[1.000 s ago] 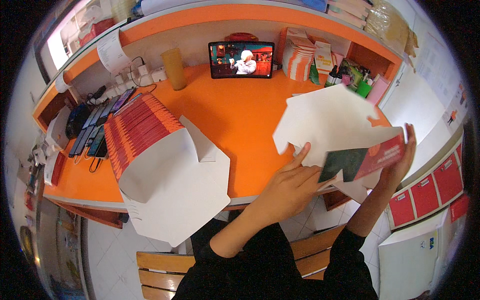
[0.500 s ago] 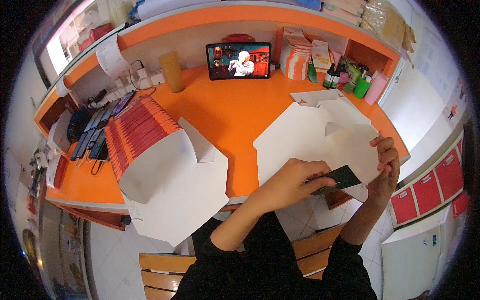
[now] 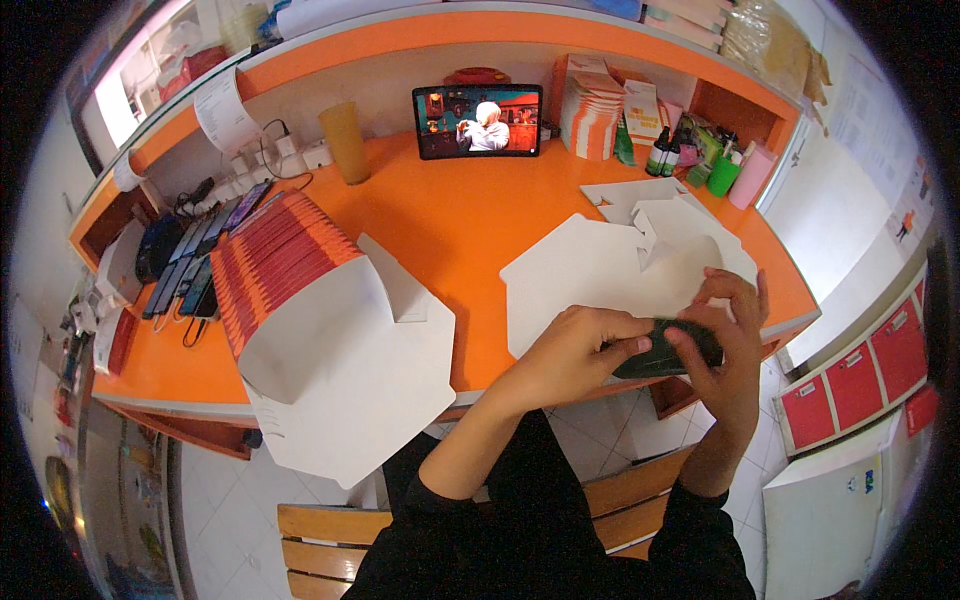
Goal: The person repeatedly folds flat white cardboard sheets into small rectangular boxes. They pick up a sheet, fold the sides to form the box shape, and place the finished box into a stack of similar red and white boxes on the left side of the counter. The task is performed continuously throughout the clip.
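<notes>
An orange desk point(image 3: 450, 280) stands on pale floor tiles point(image 3: 225, 510) near a slatted wooden seat point(image 3: 335, 526). Red-fronted drawers point(image 3: 836, 398) sit at right, near a pale wall point(image 3: 858, 90).

Carton blank point(image 3: 570, 270) — thin white card, plain face uppermost, partly bent. It lay at the right of the orange tabletop point(image 3: 450, 250); its broad left portion, angular at the corners, was spread fairly flat, while its right portion curved. A small white flap point(image 3: 648, 238) stood up at a tilt toward the far side. The dark green panel point(image 3: 648, 362) at the near edge was held, partly hidden. Notched white card point(image 3: 622, 198) showed just beyond — whether joined could not be told.
</notes>
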### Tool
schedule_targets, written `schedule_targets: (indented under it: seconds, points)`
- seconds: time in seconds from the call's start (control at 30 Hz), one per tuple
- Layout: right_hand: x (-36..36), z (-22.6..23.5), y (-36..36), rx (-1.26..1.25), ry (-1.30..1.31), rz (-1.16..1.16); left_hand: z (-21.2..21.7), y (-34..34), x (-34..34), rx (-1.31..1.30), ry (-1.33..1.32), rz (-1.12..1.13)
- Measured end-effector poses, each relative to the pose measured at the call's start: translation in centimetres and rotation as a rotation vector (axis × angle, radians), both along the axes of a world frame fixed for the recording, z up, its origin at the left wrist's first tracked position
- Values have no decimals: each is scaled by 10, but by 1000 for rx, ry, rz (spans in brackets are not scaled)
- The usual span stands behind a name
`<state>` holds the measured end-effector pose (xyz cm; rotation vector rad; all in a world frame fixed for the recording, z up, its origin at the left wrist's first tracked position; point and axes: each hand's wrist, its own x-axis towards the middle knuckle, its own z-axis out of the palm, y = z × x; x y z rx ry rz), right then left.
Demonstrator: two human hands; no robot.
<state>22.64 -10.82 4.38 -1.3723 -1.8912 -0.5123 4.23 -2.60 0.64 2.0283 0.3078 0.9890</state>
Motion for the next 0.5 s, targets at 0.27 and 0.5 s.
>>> schedule_targets:
  seconds: [0.27, 0.5]
  points:
    - [12, 4, 0, -81, -182, 160, 2, -4, -3, -146, 111, -204]
    - [2, -23, -13, 176, -62, 69, 7, -5, 7, -460, -143, 29]
